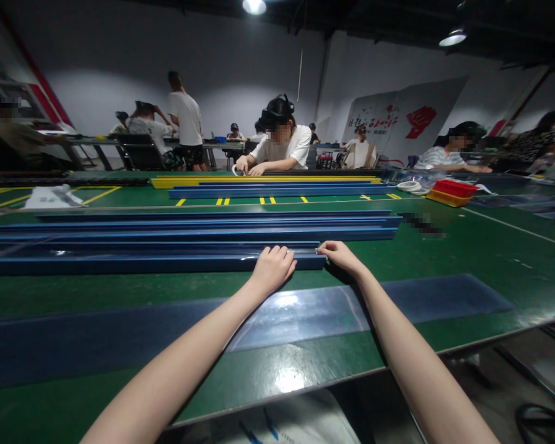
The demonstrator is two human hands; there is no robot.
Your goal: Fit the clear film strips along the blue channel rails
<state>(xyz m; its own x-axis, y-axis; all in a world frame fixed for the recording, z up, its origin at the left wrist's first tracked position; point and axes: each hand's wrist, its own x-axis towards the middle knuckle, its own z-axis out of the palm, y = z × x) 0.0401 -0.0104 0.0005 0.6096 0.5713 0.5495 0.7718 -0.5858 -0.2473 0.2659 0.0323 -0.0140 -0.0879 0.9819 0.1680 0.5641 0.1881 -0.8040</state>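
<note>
A long blue channel strip (203,264) lies across the green table in front of me, glossy along its inside. My left hand (274,269) lies over it near its right end, fingers bent down around the rail. At that right end my right hand (340,254) is closed in a pinch. A tiny whitish bit shows at its fingertips, too small to name. Just behind, more blue channel strips (351,233) run parallel. Under my forearms a clear, bluish plastic sheet (300,314) is spread flat along the table's near edge.
Farther back lie a yellow strip (259,180) and blue strips (277,192). A co-worker (282,145) leans over the far side. To the right are a red bin (451,191) and a white tape roll (409,186); white paper (53,197) lies left.
</note>
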